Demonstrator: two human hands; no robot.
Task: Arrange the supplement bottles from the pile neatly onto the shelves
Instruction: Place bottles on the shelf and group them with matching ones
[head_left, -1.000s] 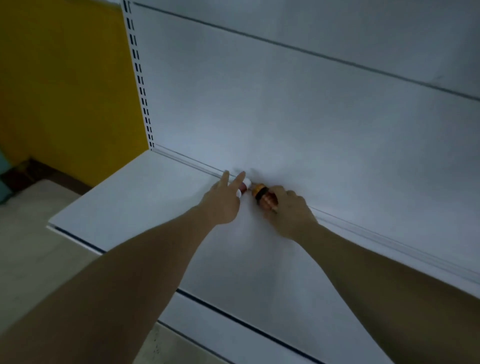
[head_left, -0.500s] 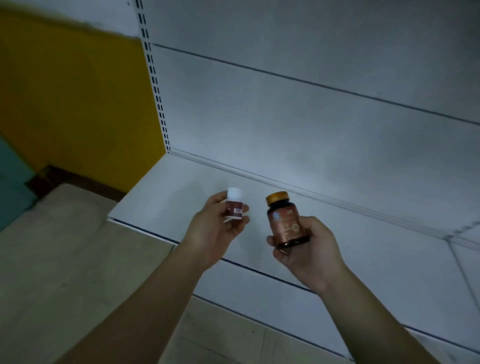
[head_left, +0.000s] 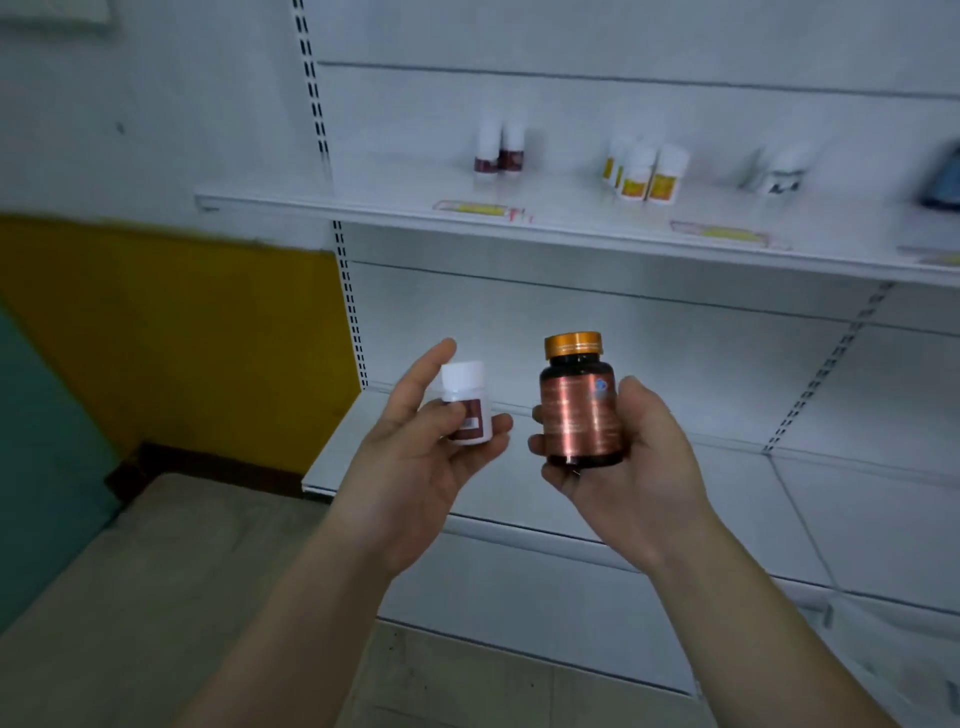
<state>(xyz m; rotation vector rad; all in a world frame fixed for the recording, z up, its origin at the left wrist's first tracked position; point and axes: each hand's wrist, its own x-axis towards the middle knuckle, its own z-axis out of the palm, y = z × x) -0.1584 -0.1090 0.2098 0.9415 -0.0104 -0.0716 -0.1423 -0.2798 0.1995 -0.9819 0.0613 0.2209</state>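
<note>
My left hand (head_left: 423, 462) holds a small white bottle (head_left: 467, 402) with a dark red label, upright, in front of the lower shelf (head_left: 727, 499). A larger dark bottle (head_left: 581, 402) with a copper label and gold cap stands upright in the grip of my right hand (head_left: 623, 462). Both bottles hang in the air, side by side and apart. On the upper shelf (head_left: 363, 205) stand two small white bottles with red labels (head_left: 498, 150), a group of white bottles with yellow labels (head_left: 647, 174), and a blurred white bottle (head_left: 779, 174) further right.
White slotted uprights (head_left: 348, 291) frame the shelving bay. A yellow wall panel (head_left: 182, 338) and a teal surface (head_left: 41, 441) lie to the left. Beige floor tiles (head_left: 156, 597) run below. A dark object (head_left: 943, 174) sits at the upper shelf's far right.
Both hands have drawn back from the rear of the lower shelf, lifting the two bottles up. The view has tilted upward, bringing the upper shelf with its bottles into sight.
</note>
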